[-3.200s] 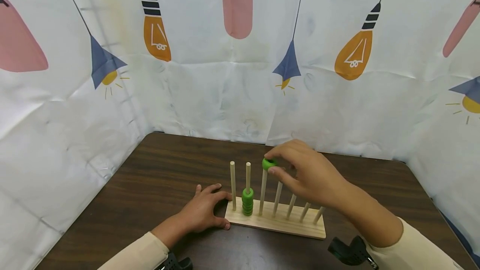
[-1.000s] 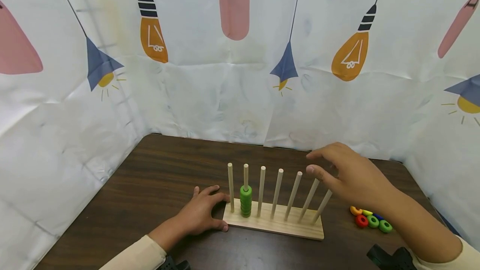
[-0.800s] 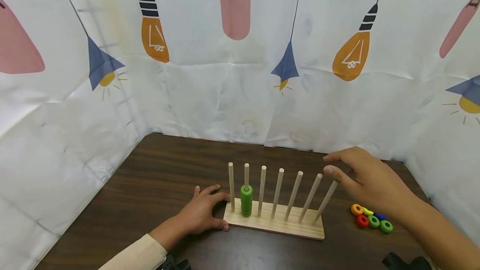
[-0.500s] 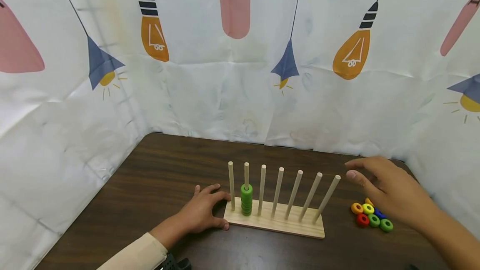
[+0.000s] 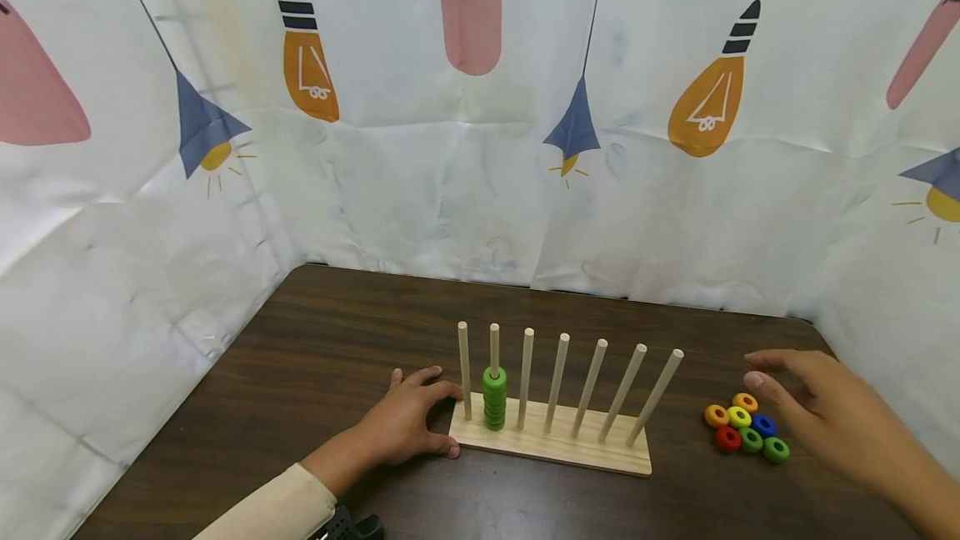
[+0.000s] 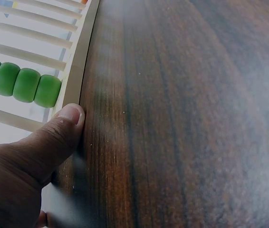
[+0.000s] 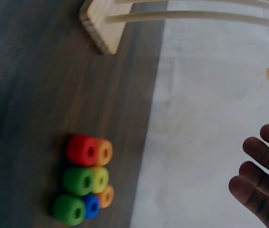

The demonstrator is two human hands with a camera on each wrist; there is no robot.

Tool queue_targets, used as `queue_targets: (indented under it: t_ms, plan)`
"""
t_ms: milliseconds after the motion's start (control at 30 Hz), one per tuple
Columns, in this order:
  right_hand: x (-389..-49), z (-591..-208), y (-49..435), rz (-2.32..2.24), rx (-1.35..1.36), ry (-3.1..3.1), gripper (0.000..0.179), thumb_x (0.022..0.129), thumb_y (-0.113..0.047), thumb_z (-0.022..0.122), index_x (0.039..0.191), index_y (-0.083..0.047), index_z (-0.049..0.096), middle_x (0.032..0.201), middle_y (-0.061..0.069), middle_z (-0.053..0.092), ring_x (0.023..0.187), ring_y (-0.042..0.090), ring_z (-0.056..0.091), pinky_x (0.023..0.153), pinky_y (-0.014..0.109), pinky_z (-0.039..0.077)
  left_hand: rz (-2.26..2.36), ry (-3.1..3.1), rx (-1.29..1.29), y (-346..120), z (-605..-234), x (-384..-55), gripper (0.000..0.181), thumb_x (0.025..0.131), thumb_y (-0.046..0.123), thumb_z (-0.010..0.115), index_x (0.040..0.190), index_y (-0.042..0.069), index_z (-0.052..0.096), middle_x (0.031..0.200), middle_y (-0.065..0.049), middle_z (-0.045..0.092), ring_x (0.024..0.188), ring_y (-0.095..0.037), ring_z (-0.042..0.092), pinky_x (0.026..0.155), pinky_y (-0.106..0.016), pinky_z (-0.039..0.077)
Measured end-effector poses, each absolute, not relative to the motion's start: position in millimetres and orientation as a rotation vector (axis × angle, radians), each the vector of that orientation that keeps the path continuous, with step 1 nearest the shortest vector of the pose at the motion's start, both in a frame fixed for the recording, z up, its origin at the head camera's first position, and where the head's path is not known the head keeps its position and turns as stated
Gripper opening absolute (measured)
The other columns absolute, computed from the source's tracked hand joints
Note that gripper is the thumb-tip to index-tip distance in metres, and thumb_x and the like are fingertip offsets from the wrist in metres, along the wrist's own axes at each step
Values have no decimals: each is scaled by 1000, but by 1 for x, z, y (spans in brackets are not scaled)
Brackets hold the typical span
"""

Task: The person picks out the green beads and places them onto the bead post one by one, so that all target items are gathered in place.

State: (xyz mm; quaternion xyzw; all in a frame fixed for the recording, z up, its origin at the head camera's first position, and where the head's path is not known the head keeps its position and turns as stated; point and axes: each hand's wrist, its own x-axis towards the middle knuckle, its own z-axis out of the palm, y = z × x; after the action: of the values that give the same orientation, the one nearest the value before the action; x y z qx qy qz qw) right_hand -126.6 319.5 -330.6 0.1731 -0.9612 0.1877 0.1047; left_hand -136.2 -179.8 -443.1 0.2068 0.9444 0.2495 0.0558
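Observation:
A wooden peg rack (image 5: 551, 440) stands on the table, several upright pegs along its base. On the second peg from the left sits a stack of green beads (image 5: 494, 398), also seen in the left wrist view as round green beads (image 6: 26, 85). My left hand (image 5: 405, 423) pinches the left end of the base, thumb on the front edge, index finger at the back corner. To the right, my right hand (image 5: 840, 415) hovers beside loose beads with fingers relaxed and nothing held. Among these are a red bead (image 5: 727, 439), a blue bead (image 5: 763, 425) and a yellow bead (image 5: 738, 417).
Two orange beads (image 5: 716, 416) and two green beads (image 5: 776, 449) lie in the same cluster, right of the rack. The dark wooden table (image 5: 360, 315) meets a white curtain (image 5: 420, 190) printed with lamps at its back and sides.
Earlier my right hand held a green bead above the rack; now the green stack is taller. The empty hand has since moved right and down to the loose beads. My left hand stays put.

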Motion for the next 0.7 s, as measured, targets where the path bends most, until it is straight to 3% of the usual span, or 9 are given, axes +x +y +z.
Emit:
queue_targets:
  t_ms: [300,567,700]
  plan:
    - [-117,-363,342,618,305,-2993,43,106,-35,59,129,2,64,108,13,69,53,6,49,48,27,40,759,2874,631,-179,-443,-136,66,73,47,91,129,22,66,143,-16,56,145,-39,38,111,-80,11]
    - [-121,-392,363,580,166,-3176,51,106,-41,58,128,4,62,114,21,68,68,14,59,53,34,49,746,2874,625,-179,-443,-137,66,73,47,91,129,22,67,142,-15,57,145,-39,37,111,-79,11]
    - [-123,-407,375,556,204,-3194,47,102,-37,66,123,5,65,114,24,68,81,30,68,61,46,56,740,2874,620,-179,-444,-137,66,73,48,91,129,23,66,144,-16,56,145,-39,37,111,-79,11]
